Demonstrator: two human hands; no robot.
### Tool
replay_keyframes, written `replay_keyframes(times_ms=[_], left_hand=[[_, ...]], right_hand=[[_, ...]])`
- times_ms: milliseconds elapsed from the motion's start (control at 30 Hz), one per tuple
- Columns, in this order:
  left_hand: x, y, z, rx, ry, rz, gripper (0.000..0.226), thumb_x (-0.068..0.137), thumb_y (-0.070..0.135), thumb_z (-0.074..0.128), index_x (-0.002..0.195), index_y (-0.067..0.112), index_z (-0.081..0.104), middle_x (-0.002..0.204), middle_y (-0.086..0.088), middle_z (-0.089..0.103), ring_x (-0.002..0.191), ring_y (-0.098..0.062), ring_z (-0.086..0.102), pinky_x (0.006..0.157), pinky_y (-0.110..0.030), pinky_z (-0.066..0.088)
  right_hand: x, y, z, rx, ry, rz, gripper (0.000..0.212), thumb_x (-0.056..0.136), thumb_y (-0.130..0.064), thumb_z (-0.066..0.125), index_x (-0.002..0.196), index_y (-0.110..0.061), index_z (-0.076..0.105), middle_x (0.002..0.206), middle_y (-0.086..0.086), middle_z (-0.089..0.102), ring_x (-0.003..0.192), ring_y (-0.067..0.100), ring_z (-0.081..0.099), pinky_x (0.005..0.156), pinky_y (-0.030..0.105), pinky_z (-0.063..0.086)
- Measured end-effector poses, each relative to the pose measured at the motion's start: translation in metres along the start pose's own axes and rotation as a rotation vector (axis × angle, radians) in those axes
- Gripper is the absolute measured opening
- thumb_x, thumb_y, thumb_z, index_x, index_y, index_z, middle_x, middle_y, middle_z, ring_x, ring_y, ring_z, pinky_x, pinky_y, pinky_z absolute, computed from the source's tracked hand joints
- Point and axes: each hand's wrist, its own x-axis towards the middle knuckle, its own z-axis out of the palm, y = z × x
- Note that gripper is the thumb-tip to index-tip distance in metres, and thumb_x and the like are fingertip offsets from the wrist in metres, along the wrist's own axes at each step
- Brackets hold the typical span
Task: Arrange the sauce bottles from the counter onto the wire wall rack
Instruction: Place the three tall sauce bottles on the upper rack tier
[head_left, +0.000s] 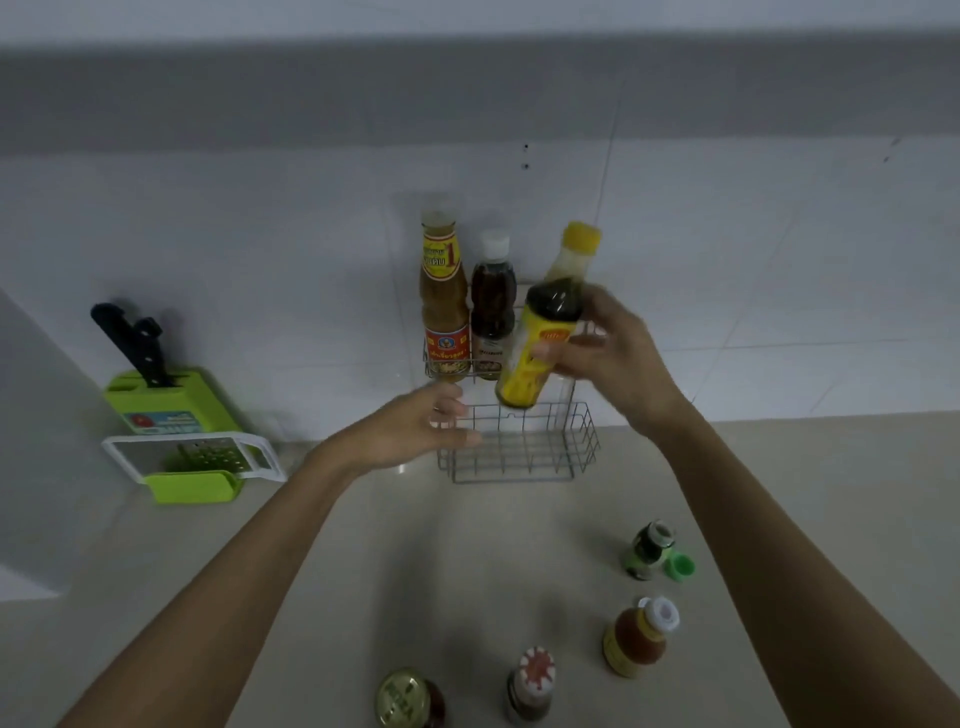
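A two-tier wire wall rack (524, 452) hangs on the tiled wall. Its upper shelf holds an orange sauce bottle (442, 301) and a dark bottle with a white cap (492, 312). My right hand (613, 358) grips a yellow-labelled dark sauce bottle (545, 332) with a yellow cap, tilted, in front of the upper shelf's right side. My left hand (415, 431) rests with fingers on the left front edge of the lower basket. On the counter stand a green-capped bottle (649, 551), an orange sauce bottle (639, 639), a red-and-white capped bottle (532, 686) and a gold-lidded jar (410, 699).
A green knife block (171, 400) with black-handled knives stands at the left against the wall. In front of it lies a white-framed grater on a green box (197, 467). A loose green cap (681, 566) lies beside the green-capped bottle. The beige counter (467, 561) spreads below the rack.
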Motion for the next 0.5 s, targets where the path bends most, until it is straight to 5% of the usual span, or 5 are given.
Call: replay_keyframes(times_ms=[100,167,233,367,500], left_hand=[[0.009,0.001,-0.012,0.043,0.372,-0.04,0.058,0.087,0.024,0.069,0.135,0.011,0.038,0.135,-0.01,0.047,0.128,-0.023,0.046,0.098,-0.028,0.038],[0.018,0.007,-0.011,0.024,0.466,-0.032,0.081,0.087,0.019,0.07,0.15,0.012,0.02,0.153,-0.011,0.028,0.142,-0.025,0.031,0.108,-0.029,0.031],[0.025,0.016,-0.006,-0.095,0.428,-0.003,0.097,0.085,0.011,0.071,0.154,0.019,0.003,0.161,-0.005,0.015,0.145,-0.021,0.024,0.109,-0.028,0.025],[0.034,0.022,0.006,-0.347,0.381,0.098,0.097,0.082,-0.01,0.064,0.151,0.025,0.006,0.137,-0.001,0.04,0.122,-0.016,0.047,0.106,-0.036,0.041],[0.037,0.018,0.011,-0.369,0.409,0.117,0.095,0.083,-0.012,0.061,0.15,0.028,0.006,0.133,0.003,0.04,0.115,-0.01,0.047,0.097,-0.032,0.044]], right_hand=[[0.023,-0.001,-0.007,-0.17,0.314,-0.13,0.059,0.075,-0.016,0.08,0.126,-0.019,0.051,0.113,-0.004,0.064,0.09,0.019,0.069,0.077,0.033,0.06],[0.034,0.004,-0.007,-0.281,0.39,-0.189,0.06,0.076,-0.017,0.079,0.127,-0.019,0.049,0.117,-0.004,0.063,0.092,0.018,0.067,0.077,0.025,0.057],[0.045,0.013,-0.006,-0.369,0.333,-0.192,0.059,0.075,-0.015,0.079,0.126,-0.018,0.05,0.115,-0.004,0.062,0.094,0.019,0.066,0.075,0.021,0.054],[0.06,0.034,-0.002,-0.382,0.154,-0.067,0.063,0.071,-0.014,0.082,0.126,-0.021,0.052,0.108,-0.005,0.061,0.093,0.018,0.066,0.076,0.027,0.057],[0.062,0.054,0.003,-0.413,0.118,-0.053,0.065,0.071,-0.015,0.082,0.128,-0.018,0.05,0.107,-0.009,0.061,0.096,0.017,0.065,0.079,0.031,0.057]])
